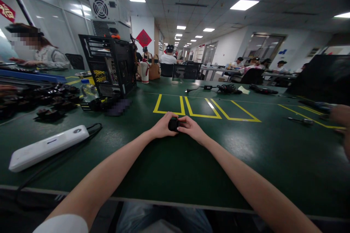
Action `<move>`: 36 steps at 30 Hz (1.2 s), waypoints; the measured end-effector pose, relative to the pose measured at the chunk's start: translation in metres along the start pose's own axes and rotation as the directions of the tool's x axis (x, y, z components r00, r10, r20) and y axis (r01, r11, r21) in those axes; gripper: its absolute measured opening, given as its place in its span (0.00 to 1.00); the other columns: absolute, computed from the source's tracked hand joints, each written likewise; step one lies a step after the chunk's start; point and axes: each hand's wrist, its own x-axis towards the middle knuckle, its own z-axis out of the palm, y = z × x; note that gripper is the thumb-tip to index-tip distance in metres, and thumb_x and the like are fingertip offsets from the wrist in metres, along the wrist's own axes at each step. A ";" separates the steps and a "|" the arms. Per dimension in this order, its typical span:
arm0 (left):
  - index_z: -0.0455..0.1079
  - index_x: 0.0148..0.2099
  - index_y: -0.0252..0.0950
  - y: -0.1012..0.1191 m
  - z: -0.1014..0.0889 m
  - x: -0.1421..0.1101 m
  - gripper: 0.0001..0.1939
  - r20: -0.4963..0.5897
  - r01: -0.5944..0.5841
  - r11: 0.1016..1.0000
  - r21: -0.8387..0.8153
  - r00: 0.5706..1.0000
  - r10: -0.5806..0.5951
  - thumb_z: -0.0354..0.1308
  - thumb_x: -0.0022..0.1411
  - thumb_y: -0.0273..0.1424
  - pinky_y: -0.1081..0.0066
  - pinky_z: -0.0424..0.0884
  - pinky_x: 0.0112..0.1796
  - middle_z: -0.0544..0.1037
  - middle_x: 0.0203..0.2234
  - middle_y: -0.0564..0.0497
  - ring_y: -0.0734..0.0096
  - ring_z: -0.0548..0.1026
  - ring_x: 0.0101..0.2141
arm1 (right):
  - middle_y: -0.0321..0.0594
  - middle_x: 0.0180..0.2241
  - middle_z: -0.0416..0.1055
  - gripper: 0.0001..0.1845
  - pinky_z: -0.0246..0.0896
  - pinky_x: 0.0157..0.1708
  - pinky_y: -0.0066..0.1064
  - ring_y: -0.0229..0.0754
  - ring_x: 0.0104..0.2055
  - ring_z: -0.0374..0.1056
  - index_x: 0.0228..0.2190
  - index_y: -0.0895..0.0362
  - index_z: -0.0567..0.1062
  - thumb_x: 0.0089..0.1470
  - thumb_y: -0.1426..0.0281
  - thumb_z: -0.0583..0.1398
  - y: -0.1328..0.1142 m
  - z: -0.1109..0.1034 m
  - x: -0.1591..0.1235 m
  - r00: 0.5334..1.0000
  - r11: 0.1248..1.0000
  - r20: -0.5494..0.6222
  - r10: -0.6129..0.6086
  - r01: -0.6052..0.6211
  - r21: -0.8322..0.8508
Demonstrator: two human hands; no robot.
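Note:
A small black block-like part [173,124] is held between my two hands, just above or on the green table [175,167]; I cannot make out its exact kind. My left hand [163,126] curls round its left side, thumb below and fingers behind. From the other side, the fingertips and thumb of my right hand [190,128] pinch its edge. Beyond my hands, yellow tape outlines [202,116] mark the table top.
To the left lies a white power strip [49,147] with a black cable. Behind it are several black parts [49,114], a clear bottle [89,90] and an open computer case [112,65]. Cables [228,89] lie at the back; a screwdriver-like tool [302,120] and another person's hand [340,114] are at right.

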 end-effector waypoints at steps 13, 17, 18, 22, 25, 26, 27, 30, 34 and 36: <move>0.56 0.47 0.38 0.000 -0.001 -0.001 0.29 0.012 0.009 1.000 -0.005 1.000 -0.009 0.62 0.41 0.29 0.64 0.64 0.41 0.63 0.40 0.49 0.63 0.65 0.41 | 0.40 0.41 0.65 0.17 0.58 0.45 0.39 0.40 0.41 0.66 0.38 0.56 0.66 0.42 0.68 0.60 0.000 0.002 0.001 0.999 0.999 -0.041 0.031 -0.032 -0.028; 0.56 0.46 0.38 -0.002 0.001 -0.001 0.28 -0.008 -0.019 1.000 0.000 1.000 0.019 0.61 0.40 0.29 0.63 0.63 0.42 0.63 0.40 0.49 0.63 0.64 0.42 | 0.38 0.41 0.64 0.20 0.58 0.46 0.37 0.40 0.43 0.65 0.36 0.55 0.65 0.38 0.72 0.63 -0.001 0.000 -0.002 1.000 1.000 0.025 0.018 -0.018 0.017; 0.56 0.46 0.37 -0.002 0.001 -0.001 0.29 -0.011 -0.022 1.000 0.003 1.000 0.022 0.61 0.40 0.29 0.63 0.63 0.42 0.63 0.40 0.49 0.63 0.64 0.42 | 0.37 0.41 0.64 0.19 0.58 0.46 0.37 0.40 0.43 0.65 0.35 0.55 0.65 0.39 0.72 0.63 -0.001 0.001 -0.002 1.000 1.000 0.024 0.014 -0.014 0.018; 0.56 0.47 0.37 -0.003 0.001 0.000 0.30 -0.011 -0.020 1.000 0.014 1.000 0.020 0.62 0.40 0.29 0.63 0.63 0.43 0.63 0.40 0.49 0.63 0.64 0.42 | 0.37 0.37 0.65 0.13 0.59 0.44 0.37 0.38 0.40 0.65 0.32 0.56 0.65 0.42 0.69 0.61 -0.003 0.005 0.000 0.999 1.000 -0.045 0.009 -0.009 0.008; 0.56 0.46 0.38 -0.002 0.000 0.000 0.30 -0.008 -0.022 1.000 0.009 1.000 0.022 0.62 0.40 0.29 0.63 0.63 0.43 0.63 0.41 0.48 0.62 0.64 0.42 | 0.37 0.37 0.65 0.15 0.59 0.44 0.38 0.40 0.41 0.64 0.34 0.55 0.65 0.42 0.70 0.61 -0.003 0.006 0.001 0.997 0.999 -0.070 0.018 -0.020 -0.025; 0.56 0.46 0.38 -0.002 0.000 0.000 0.29 -0.005 -0.024 1.000 0.005 1.000 0.024 0.62 0.40 0.29 0.63 0.63 0.43 0.63 0.41 0.48 0.62 0.64 0.42 | 0.38 0.38 0.65 0.16 0.58 0.45 0.38 0.40 0.42 0.64 0.36 0.55 0.65 0.42 0.69 0.61 -0.004 0.006 0.001 0.997 0.999 -0.069 0.024 -0.026 -0.035; 0.56 0.46 0.38 -0.002 0.000 0.000 0.29 -0.003 -0.025 1.000 0.001 1.000 0.025 0.62 0.40 0.29 0.63 0.63 0.43 0.63 0.42 0.48 0.62 0.64 0.43 | 0.39 0.39 0.64 0.16 0.58 0.45 0.38 0.40 0.43 0.64 0.37 0.55 0.65 0.43 0.69 0.60 -0.004 0.006 0.001 0.998 0.999 -0.063 0.029 -0.032 -0.041; 0.56 0.46 0.37 -0.002 0.000 -0.001 0.29 -0.007 -0.024 1.000 -0.002 1.000 0.024 0.61 0.40 0.29 0.63 0.62 0.44 0.63 0.42 0.48 0.62 0.64 0.43 | 0.39 0.41 0.64 0.18 0.57 0.46 0.39 0.40 0.43 0.64 0.37 0.55 0.65 0.41 0.70 0.62 -0.004 0.004 -0.001 1.000 0.999 -0.007 0.021 -0.021 -0.033; 0.56 0.47 0.37 -0.002 -0.001 -0.001 0.30 -0.007 -0.014 1.000 -0.005 1.000 0.013 0.62 0.40 0.29 0.62 0.62 0.43 0.63 0.42 0.48 0.62 0.64 0.43 | 0.37 0.38 0.64 0.19 0.58 0.45 0.38 0.40 0.42 0.64 0.35 0.55 0.65 0.38 0.71 0.63 -0.001 0.003 -0.001 1.000 1.000 0.012 -0.010 0.009 0.011; 0.56 0.47 0.38 -0.001 -0.001 -0.001 0.30 -0.005 -0.007 1.000 -0.008 1.000 0.007 0.62 0.40 0.30 0.62 0.62 0.44 0.63 0.42 0.48 0.61 0.64 0.43 | 0.36 0.36 0.65 0.14 0.59 0.45 0.38 0.39 0.40 0.65 0.32 0.55 0.65 0.41 0.69 0.62 0.000 0.004 0.000 0.999 1.000 -0.032 -0.018 0.018 0.019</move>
